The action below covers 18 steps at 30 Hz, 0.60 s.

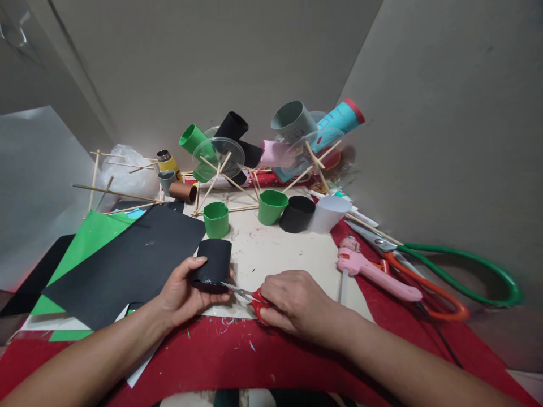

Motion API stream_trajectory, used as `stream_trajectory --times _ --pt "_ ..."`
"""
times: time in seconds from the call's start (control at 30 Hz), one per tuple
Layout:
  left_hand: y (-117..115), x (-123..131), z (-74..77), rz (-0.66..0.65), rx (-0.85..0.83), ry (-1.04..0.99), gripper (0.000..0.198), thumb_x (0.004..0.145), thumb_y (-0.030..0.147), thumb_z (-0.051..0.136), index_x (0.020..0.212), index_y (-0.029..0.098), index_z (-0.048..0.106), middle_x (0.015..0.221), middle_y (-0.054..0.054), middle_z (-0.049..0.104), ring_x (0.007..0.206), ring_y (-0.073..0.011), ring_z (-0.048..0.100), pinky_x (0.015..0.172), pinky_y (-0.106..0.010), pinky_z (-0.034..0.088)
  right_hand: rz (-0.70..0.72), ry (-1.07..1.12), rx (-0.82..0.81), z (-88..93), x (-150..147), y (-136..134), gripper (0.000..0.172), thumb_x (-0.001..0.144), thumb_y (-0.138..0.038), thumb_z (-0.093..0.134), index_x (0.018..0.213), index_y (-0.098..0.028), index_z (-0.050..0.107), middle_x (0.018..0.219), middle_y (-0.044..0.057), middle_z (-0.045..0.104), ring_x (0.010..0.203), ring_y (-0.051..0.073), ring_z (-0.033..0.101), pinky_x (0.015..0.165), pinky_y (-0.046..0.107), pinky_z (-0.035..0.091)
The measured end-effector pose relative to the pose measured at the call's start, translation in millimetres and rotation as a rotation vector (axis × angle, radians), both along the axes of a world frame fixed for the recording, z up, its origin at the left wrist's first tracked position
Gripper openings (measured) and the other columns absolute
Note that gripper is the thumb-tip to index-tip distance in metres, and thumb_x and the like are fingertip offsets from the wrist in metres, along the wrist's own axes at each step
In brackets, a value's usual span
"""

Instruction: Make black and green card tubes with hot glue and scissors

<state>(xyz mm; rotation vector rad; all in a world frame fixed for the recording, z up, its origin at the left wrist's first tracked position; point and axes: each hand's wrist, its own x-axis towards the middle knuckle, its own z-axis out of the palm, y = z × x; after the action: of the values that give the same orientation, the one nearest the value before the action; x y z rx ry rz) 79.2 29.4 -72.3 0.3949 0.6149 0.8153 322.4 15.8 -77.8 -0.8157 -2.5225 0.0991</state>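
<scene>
- In the left hand (182,287): a short, wide black tube of paper or card (214,260), held above the near part of a flat cream board (275,263), left of the middle. Thumb pressed on the left wall, other fingers wrapped beneath and behind; parted only by the tube's width.
- In the right hand (292,302): small red-handled metal scissors (257,306), gripped with fingers curled closely around the handles. Blades pointing left, tips at the tube's lower right rim; impossible to tell whether biting into it.
- Probably very light, springy and easily dented or torn, with little slip against skin. Best held by the side walls, gently, with fingertips clear of the blades.
- Just beyond the tube: a green paper cup (216,221), close enough to be knocked. Farther right, in a row: a second green paper cup (272,208), a short black paper cup (297,215) and a white paper cup (331,215).
- To the left, near the wrist: a large black paper sheet (136,263) over a bright green sheet (87,240).
- To the right: a pink glue gun (382,274) and large green-and-orange-handled shears (384,244), both well clear of the tube.
- At the far side: thin wooden-stick frames bearing clear plastic discs (218,159) and coloured tubes, likely fragile and limiting reach.
</scene>
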Motion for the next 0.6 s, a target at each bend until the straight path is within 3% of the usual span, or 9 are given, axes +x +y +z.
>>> stream_trajectory --times 0.4,0.6 --pt "1.9 0.0 -0.7 0.031 0.007 0.071 0.048 0.075 0.036 0.074 0.109 0.007 0.057 0.088 -0.012 0.074 0.074 -0.0244 0.073 0.068 -0.032 0.061 -0.033 0.096 0.028 0.2 -0.3 0.9 0.033 0.094 -0.029 0.049 0.064 -0.018 0.058 0.057 -0.001 0.055 0.049 0.013 0.040 0.052 0.030 0.026" --pt "0.6 0.5 -2.6 0.070 0.031 0.115 0.043 0.075 0.034 0.074 0.107 0.010 0.058 0.090 -0.012 0.073 0.080 -0.0244 0.073 0.075 -0.036 0.060 -0.219 -0.039 -0.118 -2.2 1.8 3.1 0.026 0.090 -0.031 0.049 0.071 -0.018 0.061 0.064 0.002 0.063 0.056 0.014 0.053 0.056 0.028 0.029"
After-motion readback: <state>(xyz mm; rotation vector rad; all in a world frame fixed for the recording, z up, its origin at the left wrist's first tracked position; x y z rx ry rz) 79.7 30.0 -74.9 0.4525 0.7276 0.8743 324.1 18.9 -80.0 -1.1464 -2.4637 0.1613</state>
